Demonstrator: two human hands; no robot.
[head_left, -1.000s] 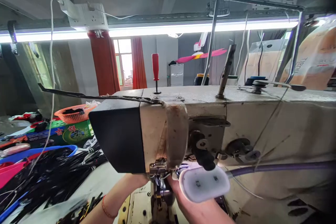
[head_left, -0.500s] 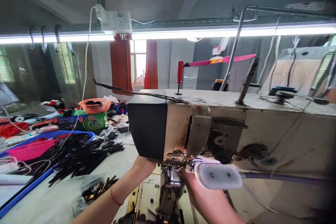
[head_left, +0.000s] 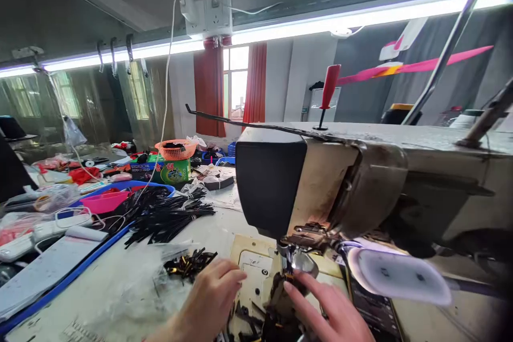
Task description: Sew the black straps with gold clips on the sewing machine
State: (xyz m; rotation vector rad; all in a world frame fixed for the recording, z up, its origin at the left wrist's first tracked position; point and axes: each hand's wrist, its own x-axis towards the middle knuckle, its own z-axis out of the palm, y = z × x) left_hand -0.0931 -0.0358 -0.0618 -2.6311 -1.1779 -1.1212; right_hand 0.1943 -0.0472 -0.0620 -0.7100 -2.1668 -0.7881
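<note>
A sewing machine (head_left: 270,187) with a black end cover fills the middle and right. My right hand (head_left: 332,310) is under its head, with two fingers stretched out and slightly apart. Their tips are at a small dark piece (head_left: 288,277) by the presser foot; whether they press on it is hard to tell. My left hand (head_left: 212,296) is left of the machine bed (head_left: 250,264), fingers curled and pressed together. Anything within them is hidden. Just behind it lies a pile of black strips with gold-coloured parts (head_left: 186,267) on clear plastic.
A white machine lamp (head_left: 401,275) juts out above my right wrist. A red-handled screwdriver (head_left: 331,88) stands on the machine top. On the left are bundled black strips (head_left: 172,219), a blue tray (head_left: 96,248), a pink container (head_left: 104,202) and an orange basket (head_left: 176,148).
The view has shifted closer and to the left. My left hand has come out from behind the machine head toward the strip pile. My right hand's fingers now show in front of the lamp.
</note>
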